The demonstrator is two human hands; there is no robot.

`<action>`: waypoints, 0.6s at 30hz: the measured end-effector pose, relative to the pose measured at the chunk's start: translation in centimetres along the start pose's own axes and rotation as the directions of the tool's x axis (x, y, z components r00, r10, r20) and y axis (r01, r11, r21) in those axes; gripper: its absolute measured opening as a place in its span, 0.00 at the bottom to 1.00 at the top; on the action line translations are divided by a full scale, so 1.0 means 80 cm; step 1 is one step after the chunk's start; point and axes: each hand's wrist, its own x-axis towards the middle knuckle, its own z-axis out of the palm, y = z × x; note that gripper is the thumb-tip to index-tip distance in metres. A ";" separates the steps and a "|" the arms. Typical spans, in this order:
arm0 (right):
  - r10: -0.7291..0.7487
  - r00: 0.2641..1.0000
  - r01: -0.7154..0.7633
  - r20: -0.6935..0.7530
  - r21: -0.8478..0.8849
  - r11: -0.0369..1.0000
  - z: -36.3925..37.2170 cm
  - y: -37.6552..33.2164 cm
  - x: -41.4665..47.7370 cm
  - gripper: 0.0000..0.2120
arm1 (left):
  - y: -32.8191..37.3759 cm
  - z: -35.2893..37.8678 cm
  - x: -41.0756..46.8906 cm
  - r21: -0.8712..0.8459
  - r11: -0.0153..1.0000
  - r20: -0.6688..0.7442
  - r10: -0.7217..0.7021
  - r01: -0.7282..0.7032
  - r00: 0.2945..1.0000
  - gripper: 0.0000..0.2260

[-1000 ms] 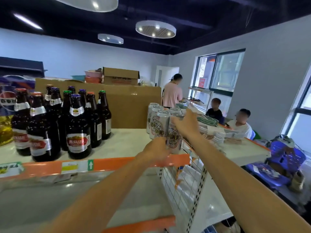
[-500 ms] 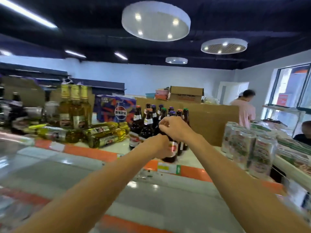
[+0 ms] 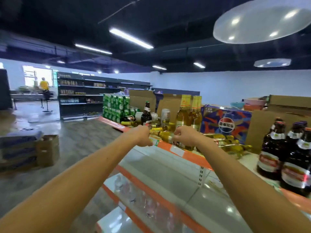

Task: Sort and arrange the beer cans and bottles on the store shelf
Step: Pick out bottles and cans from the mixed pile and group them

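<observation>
Blue carton (image 3: 225,125) on top shelf (image 3: 193,158): Pepsi globe logo w/ "百事可乐" across it. Dark bottles' (image 3: 269,153) labels, green can packs (image 3: 116,106), price tags (image 3: 176,150): too blurred to read.

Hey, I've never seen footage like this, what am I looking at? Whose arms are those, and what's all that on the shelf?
No machine here: a person wears a camera on the head, so this one picture looks forward along their two bare arms. The white store shelf with an orange edge carries green can packs, upright yellow glass bottles, a blue cola box and dark brown glass bottles. The right hand curls its fingers onto a yellow glass bottle lying on its side. The left hand is beside it; whether it holds anything is unclear.
</observation>
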 end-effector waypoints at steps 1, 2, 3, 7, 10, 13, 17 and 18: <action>0.001 1.000 -0.002 0.013 0.012 1.000 0.011 -0.015 0.018 0.17 | -0.025 0.000 0.004 0.002 1.000 -0.002 -0.026 0.026 1.000 0.17; -0.002 1.000 0.002 0.023 0.017 1.000 0.020 -0.029 0.037 0.17 | -0.049 -0.001 0.010 0.009 0.999 -0.007 -0.047 0.047 0.999 0.16; -0.010 0.999 0.010 0.031 0.014 1.000 0.029 -0.042 0.055 0.17 | -0.070 -0.002 0.016 0.007 0.998 -0.010 -0.063 0.063 0.998 0.14; -0.056 0.998 0.056 0.031 0.015 0.998 0.055 -0.073 0.128 0.20 | -0.134 -0.001 0.055 -0.061 0.993 -0.019 -0.102 0.101 0.995 0.15; -0.108 0.994 0.107 0.003 0.033 0.994 0.067 -0.087 0.184 0.18 | -0.165 0.005 0.094 -0.075 0.990 -0.029 -0.120 0.118 0.992 0.17; -0.160 0.986 0.162 -0.042 0.046 0.986 0.078 -0.105 0.241 0.18 | -0.189 0.012 0.141 -0.049 0.990 -0.040 -0.132 0.130 0.990 0.19; -0.211 0.975 0.216 -0.075 0.066 0.974 0.086 -0.131 0.325 0.17 | -0.220 0.012 0.214 -0.030 0.982 -0.031 -0.187 0.186 0.982 0.16; -0.218 0.972 0.224 -0.086 0.074 0.972 0.087 -0.136 0.350 0.17 | -0.227 0.009 0.234 -0.027 0.980 -0.049 -0.196 0.195 0.979 0.14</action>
